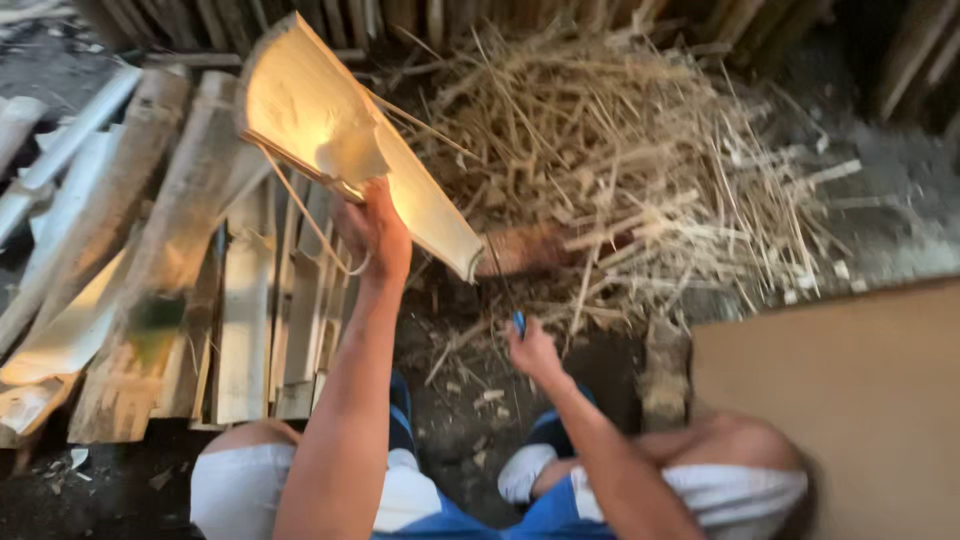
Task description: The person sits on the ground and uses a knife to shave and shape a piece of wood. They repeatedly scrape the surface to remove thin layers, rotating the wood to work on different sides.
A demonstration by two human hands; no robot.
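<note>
Nearest, the right hand (pixel 533 350) is clenched around a small blue-tipped tool (pixel 519 322), low above the dark ground between the knees. Farther and to the left, the left hand (pixel 373 232) grasps a pale split bamboo slab (pixel 340 140), raised and tilted. At left lie flat bamboo slats (pixel 180 260); far right spreads a heap of thin splinters (pixel 640 160).

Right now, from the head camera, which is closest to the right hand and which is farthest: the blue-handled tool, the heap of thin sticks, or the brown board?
From the right hand:
1. Blue-handled tool, in its grip.
2. Heap of thin sticks, above it.
3. Brown board, off to the right.
</note>
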